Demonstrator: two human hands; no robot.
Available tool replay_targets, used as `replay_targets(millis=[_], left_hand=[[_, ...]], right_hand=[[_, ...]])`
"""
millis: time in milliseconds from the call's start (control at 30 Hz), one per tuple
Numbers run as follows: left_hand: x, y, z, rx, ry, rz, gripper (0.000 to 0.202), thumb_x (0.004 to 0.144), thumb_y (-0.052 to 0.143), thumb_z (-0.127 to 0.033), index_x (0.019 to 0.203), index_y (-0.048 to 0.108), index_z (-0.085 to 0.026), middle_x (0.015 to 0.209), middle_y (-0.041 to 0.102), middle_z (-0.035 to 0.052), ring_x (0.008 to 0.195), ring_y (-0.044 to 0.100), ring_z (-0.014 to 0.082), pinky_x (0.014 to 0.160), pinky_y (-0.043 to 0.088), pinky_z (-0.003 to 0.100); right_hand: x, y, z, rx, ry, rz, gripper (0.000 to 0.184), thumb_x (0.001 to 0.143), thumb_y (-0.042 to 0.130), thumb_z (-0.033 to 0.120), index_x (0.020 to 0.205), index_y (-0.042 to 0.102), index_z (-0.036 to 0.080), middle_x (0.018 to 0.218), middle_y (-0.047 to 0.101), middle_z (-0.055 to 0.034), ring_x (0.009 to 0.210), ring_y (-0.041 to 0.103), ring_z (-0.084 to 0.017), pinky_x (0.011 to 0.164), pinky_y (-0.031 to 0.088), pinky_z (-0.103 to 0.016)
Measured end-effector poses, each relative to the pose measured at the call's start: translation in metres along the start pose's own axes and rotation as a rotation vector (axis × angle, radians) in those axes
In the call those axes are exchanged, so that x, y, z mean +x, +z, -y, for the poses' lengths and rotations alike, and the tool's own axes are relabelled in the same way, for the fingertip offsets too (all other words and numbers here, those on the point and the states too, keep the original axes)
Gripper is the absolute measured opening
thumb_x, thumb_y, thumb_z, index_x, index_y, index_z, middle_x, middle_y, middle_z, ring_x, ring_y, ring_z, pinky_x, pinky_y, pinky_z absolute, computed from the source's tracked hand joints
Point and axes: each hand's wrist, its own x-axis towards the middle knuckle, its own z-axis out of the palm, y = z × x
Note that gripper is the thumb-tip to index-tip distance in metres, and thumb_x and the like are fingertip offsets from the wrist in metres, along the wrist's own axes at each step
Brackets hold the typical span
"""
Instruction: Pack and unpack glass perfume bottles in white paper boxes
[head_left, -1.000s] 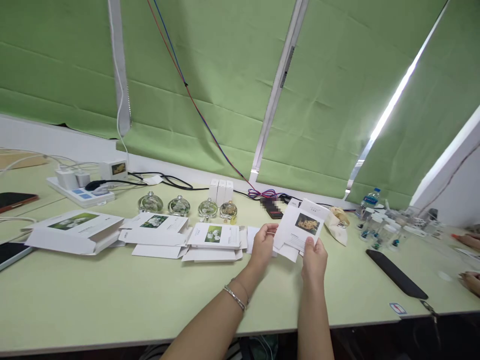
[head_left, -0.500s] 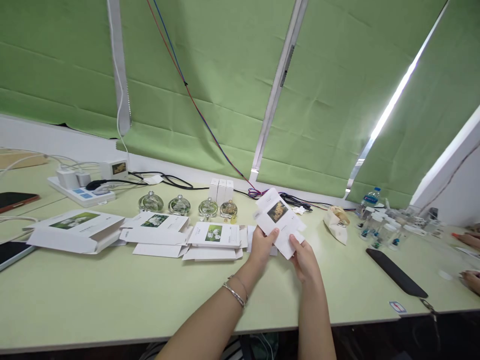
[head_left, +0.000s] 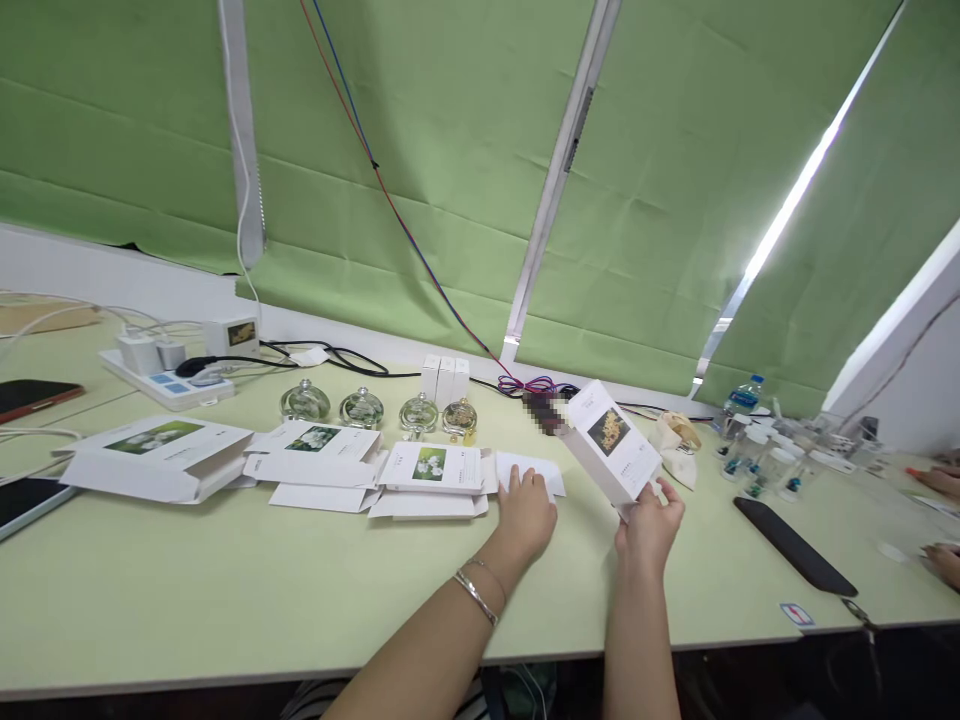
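A white carton (head_left: 600, 450) with a yellow-flower picture is squared out and tilted above the table, and my right hand (head_left: 651, 525) is closed round its lower end. My left hand (head_left: 529, 510) is down at a white folded paper (head_left: 551, 478) on the table, its bent fingers closed on the near edge; the thumb is mostly hidden. Just left of that hand lies a flattened carton (head_left: 457, 463) with white flowers. Two more white cartons, the middle one (head_left: 337, 443) and the larger one (head_left: 165, 445), lie further left. Behind them stand several round glass bottles (head_left: 361, 408).
Small white boxes (head_left: 445, 378) stand against the wall beside bundled cables. A power strip (head_left: 169, 385) and phones are at the left. On the right are a cream pouch (head_left: 679, 450), clear vials (head_left: 772, 465), a black slab (head_left: 795, 545) and another person's hands (head_left: 941, 560).
My left hand has let go of the yellow-flower carton and moved down to the white paper. The flat carton has been opened into a box shape and moved right in my right hand.
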Motion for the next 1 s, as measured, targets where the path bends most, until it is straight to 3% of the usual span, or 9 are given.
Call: replay_targets(millis=[100, 300, 400, 467, 567, 633, 767, 900, 1000], left_hand=[[-0.004, 0.005, 0.003, 0.238, 0.045, 0.161, 0.037, 0.081, 0.044, -0.023, 0.115, 0.055, -0.013, 0.135, 0.046, 0.0138, 0.130, 0.029, 0.0346, 0.103, 0.017, 0.062], [0.000, 0.007, 0.006, 0.268, 0.070, 0.197, 0.045, 0.083, 0.042, -0.030, 0.125, 0.049, -0.014, 0.138, 0.042, 0.0137, 0.131, 0.029, 0.0331, 0.104, 0.015, 0.062], [-0.001, 0.006, 0.002, 0.249, 0.083, 0.181, 0.042, 0.081, 0.046, -0.030, 0.119, 0.055, -0.013, 0.126, 0.055, 0.0159, 0.123, 0.040, 0.0335, 0.103, 0.014, 0.062], [-0.002, 0.002, -0.003, 0.244, 0.082, 0.145, 0.035, 0.081, 0.046, -0.025, 0.111, 0.060, -0.014, 0.114, 0.063, 0.0149, 0.113, 0.050, 0.0317, 0.102, 0.020, 0.059], [-0.002, -0.009, -0.014, 0.243, 0.065, 0.084, 0.033, 0.086, 0.036, -0.023, 0.092, 0.067, -0.012, 0.092, 0.069, 0.0152, 0.092, 0.060, 0.0289, 0.089, 0.037, 0.050], [0.000, -0.016, -0.020, 0.236, 0.089, 0.045, 0.039, 0.089, 0.031, -0.027, 0.086, 0.067, -0.013, 0.084, 0.069, 0.0143, 0.085, 0.061, 0.0270, 0.082, 0.042, 0.043], [0.001, -0.018, -0.021, 0.223, 0.210, -0.017, 0.031, 0.088, 0.036, -0.025, 0.102, 0.062, -0.017, 0.110, 0.063, 0.0107, 0.111, 0.050, 0.0243, 0.096, 0.034, 0.038], [0.001, -0.004, -0.007, 0.295, 0.208, 0.003, 0.046, 0.083, 0.049, -0.031, 0.125, 0.048, -0.014, 0.137, 0.043, 0.0137, 0.131, 0.028, 0.0305, 0.108, 0.017, 0.049], [0.001, 0.002, -0.001, 0.343, 0.179, 0.070, 0.055, 0.082, 0.051, -0.037, 0.131, 0.042, -0.014, 0.142, 0.036, 0.0146, 0.133, 0.024, 0.0317, 0.107, 0.018, 0.051]], right_hand=[[0.005, 0.006, -0.001, -0.071, 0.026, 0.097, 0.037, 0.068, 0.050, 0.029, 0.102, 0.035, 0.026, 0.084, 0.060, -0.0002, 0.070, 0.062, -0.015, 0.050, 0.046, -0.020], [0.033, 0.040, -0.007, -0.376, 0.033, 0.370, 0.030, 0.068, 0.050, 0.027, 0.098, 0.047, 0.024, 0.060, 0.057, 0.0051, 0.050, 0.055, -0.013, 0.046, 0.040, -0.020], [0.043, 0.047, -0.020, -0.592, -0.004, 0.496, 0.014, 0.066, 0.054, 0.024, 0.080, 0.056, 0.021, 0.052, 0.053, 0.0048, 0.048, 0.051, -0.013, 0.046, 0.037, -0.022], [0.047, 0.044, -0.028, -0.715, -0.046, 0.546, 0.006, 0.067, 0.055, 0.022, 0.071, 0.057, 0.019, 0.056, 0.056, 0.0021, 0.053, 0.053, -0.014, 0.051, 0.038, -0.023], [0.049, 0.037, -0.036, -0.831, -0.122, 0.588, 0.006, 0.070, 0.054, 0.018, 0.073, 0.059, 0.018, 0.069, 0.062, -0.0020, 0.064, 0.056, -0.016, 0.060, 0.040, -0.025], [0.049, 0.035, -0.038, -0.871, -0.166, 0.618, 0.010, 0.071, 0.052, 0.016, 0.075, 0.061, 0.019, 0.074, 0.064, -0.0027, 0.069, 0.058, -0.017, 0.063, 0.040, -0.026], [0.049, 0.036, -0.038, -0.905, -0.226, 0.680, 0.018, 0.072, 0.047, 0.015, 0.074, 0.063, 0.022, 0.074, 0.065, -0.0011, 0.071, 0.059, -0.018, 0.064, 0.040, -0.025], [0.051, 0.037, -0.039, -0.902, -0.251, 0.711, 0.019, 0.075, 0.047, 0.016, 0.075, 0.065, 0.023, 0.078, 0.067, -0.0005, 0.075, 0.059, -0.017, 0.069, 0.042, -0.026], [0.055, 0.037, -0.040, -0.891, -0.251, 0.681, 0.019, 0.080, 0.046, 0.020, 0.086, 0.064, 0.018, 0.089, 0.066, -0.0030, 0.082, 0.059, -0.016, 0.077, 0.043, -0.030]])
